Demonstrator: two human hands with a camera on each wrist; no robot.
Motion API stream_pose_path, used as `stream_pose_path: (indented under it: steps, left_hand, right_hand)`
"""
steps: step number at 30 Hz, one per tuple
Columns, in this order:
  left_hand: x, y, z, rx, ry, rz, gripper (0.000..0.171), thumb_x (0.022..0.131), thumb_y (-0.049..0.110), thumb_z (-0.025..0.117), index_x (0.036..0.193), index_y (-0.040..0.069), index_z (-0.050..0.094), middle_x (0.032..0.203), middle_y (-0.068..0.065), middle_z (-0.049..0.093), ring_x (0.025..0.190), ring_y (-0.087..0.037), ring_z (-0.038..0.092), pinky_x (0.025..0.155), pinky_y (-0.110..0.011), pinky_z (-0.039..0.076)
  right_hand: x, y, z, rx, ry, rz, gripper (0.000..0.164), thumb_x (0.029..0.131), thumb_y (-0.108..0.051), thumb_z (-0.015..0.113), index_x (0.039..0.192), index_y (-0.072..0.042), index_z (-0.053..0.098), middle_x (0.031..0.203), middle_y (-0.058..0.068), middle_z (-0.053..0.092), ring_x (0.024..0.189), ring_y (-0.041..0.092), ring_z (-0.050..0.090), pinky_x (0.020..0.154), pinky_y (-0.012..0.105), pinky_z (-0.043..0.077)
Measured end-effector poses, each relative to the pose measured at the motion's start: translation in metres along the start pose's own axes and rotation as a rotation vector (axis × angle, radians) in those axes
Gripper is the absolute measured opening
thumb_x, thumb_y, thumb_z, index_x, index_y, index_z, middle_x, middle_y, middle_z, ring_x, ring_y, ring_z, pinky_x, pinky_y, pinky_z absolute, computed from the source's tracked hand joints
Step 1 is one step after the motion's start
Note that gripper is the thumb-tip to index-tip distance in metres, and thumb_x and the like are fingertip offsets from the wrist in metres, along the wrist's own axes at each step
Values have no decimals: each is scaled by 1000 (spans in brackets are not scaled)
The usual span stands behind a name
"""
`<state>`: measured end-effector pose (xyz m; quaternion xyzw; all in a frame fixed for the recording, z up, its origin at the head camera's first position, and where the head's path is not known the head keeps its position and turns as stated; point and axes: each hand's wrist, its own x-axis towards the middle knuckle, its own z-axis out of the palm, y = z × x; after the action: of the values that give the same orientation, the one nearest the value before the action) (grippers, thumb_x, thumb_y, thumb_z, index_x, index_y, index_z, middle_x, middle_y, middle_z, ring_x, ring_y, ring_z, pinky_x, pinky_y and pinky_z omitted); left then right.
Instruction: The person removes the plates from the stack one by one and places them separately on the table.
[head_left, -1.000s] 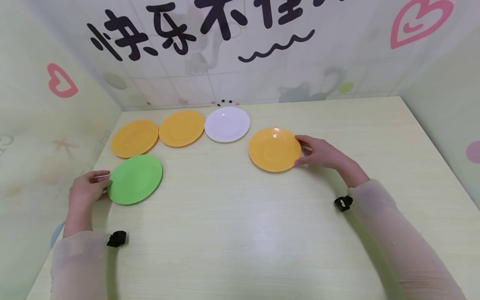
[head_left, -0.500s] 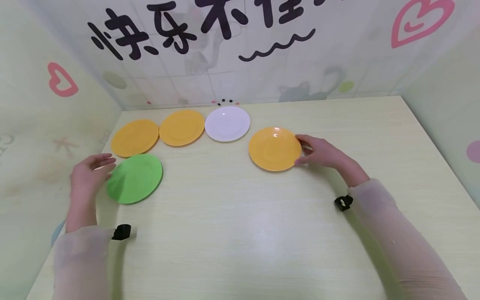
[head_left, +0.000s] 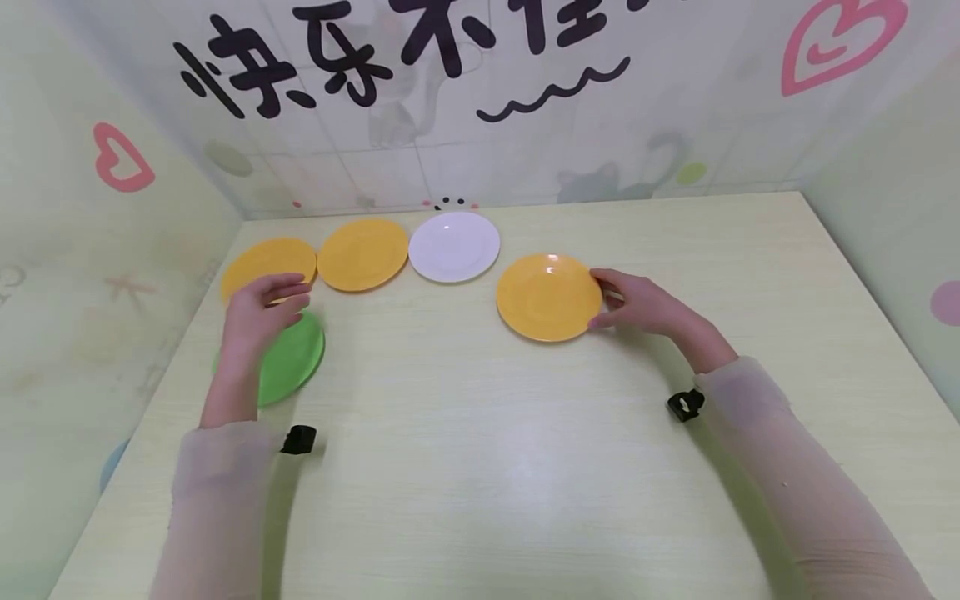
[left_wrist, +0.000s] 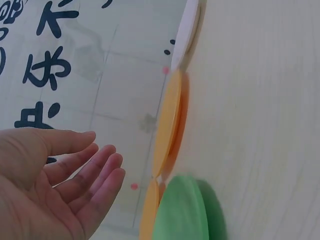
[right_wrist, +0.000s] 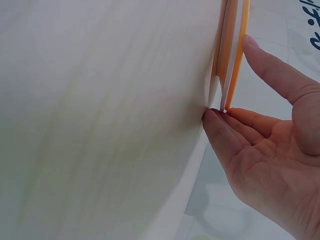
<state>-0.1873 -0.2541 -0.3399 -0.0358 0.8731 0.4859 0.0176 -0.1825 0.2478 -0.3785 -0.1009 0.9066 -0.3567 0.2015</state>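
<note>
My left hand [head_left: 255, 321] hovers over the green plate [head_left: 294, 358], its fingers relaxed and slightly bent, with nothing held. It hides part of the green plate and of the orange plate [head_left: 258, 258] behind. In the left wrist view, the hand [left_wrist: 65, 185] is apart from the plates. My right hand [head_left: 645, 304] holds the right rim of a separate orange plate [head_left: 547, 298], thumb and fingers spread along the edge. From the right wrist, layered rims show under the orange plate [right_wrist: 239, 55], one of them white, so it seems stacked on others.
Another orange plate [head_left: 363, 255] and a white plate [head_left: 453, 247] lie in a row along the back of the pale wooden table [head_left: 465, 467]. Printed walls [head_left: 525, 158] close off the back and both sides.
My left hand has let go of the green plate's left rim, lifted, and moved right and away over it. The right hand and its plate have stayed put.
</note>
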Motion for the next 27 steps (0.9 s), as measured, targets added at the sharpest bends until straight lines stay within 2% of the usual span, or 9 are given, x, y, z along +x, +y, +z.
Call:
stream_pose_path:
  steps: [3, 6, 8, 10, 16, 23, 27]
  left_hand:
    - [6, 10, 18, -17, -43, -5, 52, 98, 20, 63, 141, -5, 49, 97, 24, 64, 86, 14, 61, 77, -8, 57]
    - [11, 21, 35, -25, -84, -23, 53, 98, 23, 64, 142, -1, 49, 116, 2, 69, 91, 9, 62, 81, -11, 58]
    - [14, 28, 46, -27, -107, -32, 52, 98, 24, 64, 142, 1, 50, 130, -11, 64, 97, 4, 63, 84, -13, 59]
    - [16, 34, 57, -33, -128, -37, 50, 99, 22, 63, 142, 1, 50, 138, -19, 59, 101, -1, 63, 87, -16, 59]
    - [22, 48, 88, -78, -169, -41, 45, 98, 14, 62, 141, 2, 53, 136, -18, 61, 103, -8, 64, 92, -25, 60]
    - [29, 54, 118, -100, -224, -45, 44, 98, 15, 64, 139, 4, 54, 135, -16, 62, 115, -23, 64, 99, -36, 58]
    - [31, 56, 133, -103, -253, -58, 43, 97, 15, 65, 138, 5, 55, 134, -14, 63, 117, -25, 64, 100, -37, 58]
  right_hand:
    - [0, 1, 0, 11, -4, 3, 89, 89, -24, 76, 156, 2, 24, 162, 22, 28, 148, 39, 31, 124, 52, 30]
    - [1, 2, 1, 23, -8, 5, 89, 89, -24, 76, 156, 2, 23, 162, 22, 27, 149, 39, 30, 124, 52, 30]
    - [1, 2, 1, 28, -10, 6, 89, 89, -24, 76, 156, 2, 23, 162, 22, 27, 149, 39, 30, 124, 52, 30]
    - [1, 2, 1, 28, -10, 6, 89, 89, -24, 76, 156, 2, 23, 162, 22, 27, 149, 39, 30, 124, 52, 30]
    - [1, 2, 1, 19, -5, 1, 89, 89, -24, 76, 156, 2, 23, 162, 22, 27, 149, 39, 31, 124, 52, 30]
    - [2, 2, 0, 27, -8, 1, 89, 89, -23, 76, 156, 3, 22, 162, 22, 27, 149, 39, 30, 123, 52, 31]
    - [2, 1, 0, 32, -10, 6, 89, 89, -21, 75, 156, 3, 22, 163, 22, 26, 149, 39, 30, 123, 51, 31]
